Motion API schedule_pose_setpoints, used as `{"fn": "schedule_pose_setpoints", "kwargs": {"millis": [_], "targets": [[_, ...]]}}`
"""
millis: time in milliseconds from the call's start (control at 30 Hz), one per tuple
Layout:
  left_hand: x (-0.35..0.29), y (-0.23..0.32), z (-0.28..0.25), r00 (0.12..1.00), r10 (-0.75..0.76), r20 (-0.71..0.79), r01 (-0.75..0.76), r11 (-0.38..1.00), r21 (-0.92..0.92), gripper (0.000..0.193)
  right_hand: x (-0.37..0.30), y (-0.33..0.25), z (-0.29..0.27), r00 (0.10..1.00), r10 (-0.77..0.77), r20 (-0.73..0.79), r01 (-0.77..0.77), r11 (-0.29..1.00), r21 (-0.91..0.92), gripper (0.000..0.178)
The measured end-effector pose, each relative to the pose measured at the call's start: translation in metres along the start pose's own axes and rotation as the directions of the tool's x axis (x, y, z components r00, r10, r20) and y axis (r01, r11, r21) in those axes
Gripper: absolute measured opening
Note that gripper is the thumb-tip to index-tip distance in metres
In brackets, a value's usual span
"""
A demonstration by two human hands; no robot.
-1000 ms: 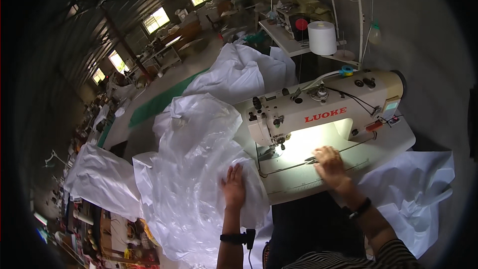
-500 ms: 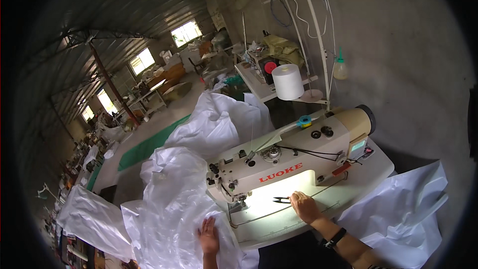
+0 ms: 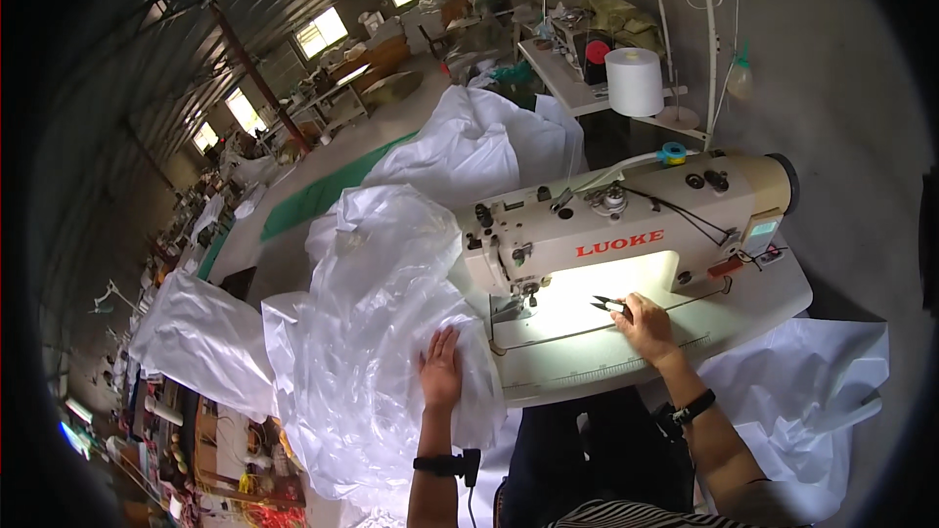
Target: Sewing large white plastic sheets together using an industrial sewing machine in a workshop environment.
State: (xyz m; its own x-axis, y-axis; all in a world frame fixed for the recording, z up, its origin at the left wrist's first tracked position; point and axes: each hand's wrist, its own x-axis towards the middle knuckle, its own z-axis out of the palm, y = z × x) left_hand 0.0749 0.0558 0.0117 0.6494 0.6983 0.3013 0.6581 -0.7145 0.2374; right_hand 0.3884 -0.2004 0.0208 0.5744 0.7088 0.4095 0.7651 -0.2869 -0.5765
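Observation:
My left hand [image 3: 441, 372] lies flat, fingers stretched out, on a large crinkled white plastic-like sheet [image 3: 357, 337] that spreads left of the sewing machine [image 3: 626, 220]. My right hand [image 3: 648, 330] is closed around small black thread snips [image 3: 604, 303]. It rests above the lit machine bed [image 3: 567, 362], under the machine's arm, and the blades point left toward the needle area [image 3: 529, 295]. No cloth shows clearly under the presser foot.
A white thread cone [image 3: 634, 83] stands behind the machine. More white sheeting [image 3: 797, 401] hangs at the right, and another heap [image 3: 460, 142] lies behind. A side table [image 3: 562, 78] holds clutter. Cluttered goods [image 3: 225, 440] fill the lower left.
The whole scene has shifted up and right in the view. The snips have turned slightly in my right hand, which stays over the bed. My left hand still lies on the sheet.

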Motion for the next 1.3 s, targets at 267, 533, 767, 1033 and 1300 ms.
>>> {"fn": "schedule_pose_setpoints", "kwargs": {"millis": [267,533,767,1033,1300], "targets": [[-0.007,-0.003,-0.001,1.0,0.002,-0.015,-0.002,0.999,-0.037,0.042,-0.017,-0.035,0.026,0.993,-0.087,0.08,0.103,0.969,-0.223,0.027],[-0.008,-0.012,0.003,0.999,0.007,-0.046,-0.009,0.999,-0.042,0.043,-0.017,-0.091,0.067,0.981,-0.172,0.09,0.179,0.981,-0.079,0.022],[-0.023,-0.02,-0.003,0.998,0.033,-0.049,-0.036,0.997,-0.065,0.043,0.005,-0.116,0.099,0.966,-0.218,0.142,0.23,0.97,-0.074,0.023],[-0.038,-0.014,-0.009,0.998,0.037,-0.042,-0.041,0.994,-0.099,0.042,0.028,-0.139,0.136,0.952,-0.231,0.201,0.287,0.903,-0.32,0.023],[-0.038,-0.019,-0.009,0.989,-0.022,-0.148,-0.022,0.957,-0.289,0.027,0.014,-0.098,0.106,0.987,-0.087,0.133,0.115,0.968,-0.222,0.019]]}}
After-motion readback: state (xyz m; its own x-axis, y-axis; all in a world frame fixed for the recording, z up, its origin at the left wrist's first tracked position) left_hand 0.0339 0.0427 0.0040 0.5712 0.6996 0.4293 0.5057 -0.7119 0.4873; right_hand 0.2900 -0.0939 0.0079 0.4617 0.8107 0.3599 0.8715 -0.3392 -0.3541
